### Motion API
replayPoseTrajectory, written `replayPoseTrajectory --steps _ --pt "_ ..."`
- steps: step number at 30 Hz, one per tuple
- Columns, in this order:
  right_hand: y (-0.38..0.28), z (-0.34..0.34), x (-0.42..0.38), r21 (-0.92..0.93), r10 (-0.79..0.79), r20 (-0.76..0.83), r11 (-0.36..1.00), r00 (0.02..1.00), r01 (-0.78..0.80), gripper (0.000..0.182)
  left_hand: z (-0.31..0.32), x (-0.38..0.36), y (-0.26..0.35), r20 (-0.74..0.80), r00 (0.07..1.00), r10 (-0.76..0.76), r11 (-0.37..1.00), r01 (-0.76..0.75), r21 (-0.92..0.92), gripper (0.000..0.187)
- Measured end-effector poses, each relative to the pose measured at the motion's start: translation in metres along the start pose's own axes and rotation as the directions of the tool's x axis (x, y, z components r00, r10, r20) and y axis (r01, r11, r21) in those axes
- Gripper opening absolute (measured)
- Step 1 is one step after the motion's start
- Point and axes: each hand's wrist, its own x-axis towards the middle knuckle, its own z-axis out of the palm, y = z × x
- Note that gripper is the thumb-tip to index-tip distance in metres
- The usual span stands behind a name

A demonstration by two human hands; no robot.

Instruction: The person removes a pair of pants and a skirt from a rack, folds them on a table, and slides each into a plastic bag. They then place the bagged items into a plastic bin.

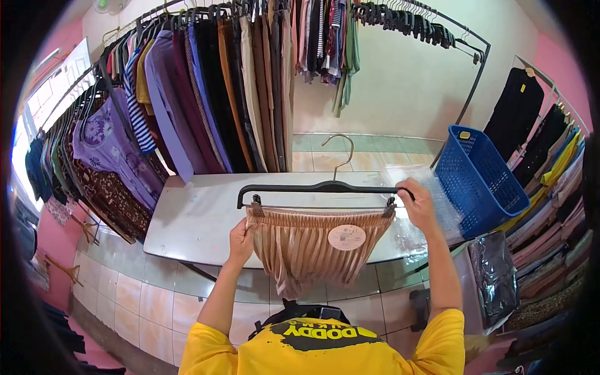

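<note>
A black clip hanger (319, 187) with a metal hook is held up over the front of the white table (187, 212). From its two clips hangs a shiny beige pleated skirt (306, 250) with an elastic waistband and a round pale tag (347, 237). My right hand (419, 203) is closed round the right end of the hanger. At the skirt's left edge, just below the left clip, my left hand (240, 242) pinches the fabric. The skirt's lower part hangs past the table's front edge.
Clear plastic bags (419, 212) lie on the table's right end, beside a blue basket (481, 181). Racks of hanging clothes (212, 94) stand behind and left, with another clothes rack (562, 150) at right. Spare black hangers (406, 22) hang at the back. A dark plastic-wrapped package (494, 272) sits lower right.
</note>
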Motion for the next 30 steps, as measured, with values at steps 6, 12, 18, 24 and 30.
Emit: replayPoseTrajectory --steps 6,12,18,24,30 --pt "0.038 0.054 0.035 -0.026 0.017 -0.196 0.999 0.98 -0.023 0.007 -0.01 0.047 -0.026 0.025 0.995 0.102 0.974 -0.105 0.199 0.011" --pt "0.071 0.088 0.055 -0.008 0.042 -0.197 0.999 0.98 -0.044 0.008 -0.023 0.073 -0.052 0.041 0.98 0.194 0.906 -0.195 0.374 0.009" --pt "0.15 0.15 0.039 0.072 0.168 -0.115 0.984 0.979 -0.16 0.012 -0.025 0.088 -0.121 0.092 0.978 -0.186 0.885 0.127 0.448 0.018" --pt "0.219 0.212 0.006 0.117 0.215 -0.069 0.972 0.974 -0.206 0.009 -0.028 0.095 -0.207 0.007 0.96 -0.28 0.853 0.245 0.461 0.056" --pt "0.257 0.25 -0.002 0.076 0.238 0.082 0.967 0.968 -0.244 0.011 -0.023 0.128 -0.239 0.234 0.907 -0.351 0.845 0.199 0.496 0.062"
